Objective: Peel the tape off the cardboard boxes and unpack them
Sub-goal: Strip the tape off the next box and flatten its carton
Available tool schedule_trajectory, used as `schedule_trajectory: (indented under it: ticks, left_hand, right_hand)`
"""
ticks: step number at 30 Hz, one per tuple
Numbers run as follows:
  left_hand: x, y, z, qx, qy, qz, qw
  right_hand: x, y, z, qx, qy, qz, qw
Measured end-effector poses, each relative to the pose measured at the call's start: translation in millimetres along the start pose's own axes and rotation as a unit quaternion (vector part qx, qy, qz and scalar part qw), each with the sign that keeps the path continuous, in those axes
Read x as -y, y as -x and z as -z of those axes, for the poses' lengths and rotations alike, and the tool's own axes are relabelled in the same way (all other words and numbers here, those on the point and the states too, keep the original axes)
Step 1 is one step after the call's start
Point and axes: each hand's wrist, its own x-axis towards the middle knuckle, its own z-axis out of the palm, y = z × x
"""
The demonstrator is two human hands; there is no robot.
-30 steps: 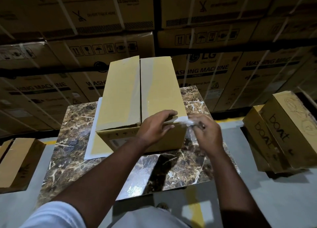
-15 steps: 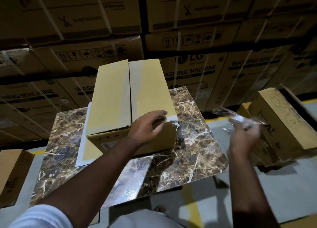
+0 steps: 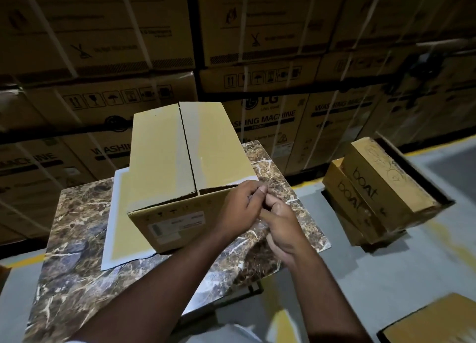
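Note:
A tan cardboard box (image 3: 159, 149) stands on a marble-patterned table (image 3: 77, 239), its two top flaps down with a dark gap along the seam. Pale tape (image 3: 195, 146) still lies beside the seam, and a thin pale strip (image 3: 242, 182) runs along the near right edge. My left hand (image 3: 239, 208) is at the box's near right corner, thumb and fingertips pinched together where that strip ends. My right hand (image 3: 283, 229) sits just right of it, fingers curled and touching the left fingertips. What the right fingers hold is hidden.
A white-edged yellow sheet (image 3: 121, 229) lies under the box's left side. Two stacked boxes marked "boat" (image 3: 386, 183) sit on the grey floor to the right, and another flat box (image 3: 432, 322) at bottom right. Tall strapped washing-machine cartons (image 3: 270, 116) wall off the back.
My right hand swung out right with a clear strip of tape, then came back without it to the box's near right corner. My left hand lifted off the flap and closed its fingertips.

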Motion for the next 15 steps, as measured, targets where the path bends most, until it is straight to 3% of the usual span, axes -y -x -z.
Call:
schedule_trajectory:
  ticks: [2,3,5,6,8,11,14,15]
  left_hand:
    - [0,12,2,-0.033,0.038,0.03,0.998]
    - [0,19,2,-0.057,0.055,0.049,0.996]
    - [4,34,3,-0.09,0.079,0.081,0.989]
    - [7,41,3,-0.089,0.084,0.096,0.988]
    - [12,55,4,-0.07,0.08,0.114,0.988]
    - [4,67,7,-0.031,0.075,0.112,0.99]
    - [-8,75,14,-0.009,0.113,0.166,0.98]
    - [-7,78,18,-0.015,0.124,0.191,0.974]
  right_hand:
    - [1,15,5,0.035,-0.076,-0.058,0.995]
    - [-1,21,5,0.031,-0.054,-0.048,0.997]
    - [-7,41,-4,-0.035,0.12,0.058,0.991]
    - [-13,51,-10,-0.111,0.206,0.135,0.963]
    - [-21,70,-21,-0.221,0.247,0.264,0.906]
    - [-25,98,-39,-0.241,0.264,0.367,0.859]
    - [-30,141,-43,-0.323,0.398,0.466,0.721]
    - [-30,157,-39,-0.37,0.375,0.475,0.704]
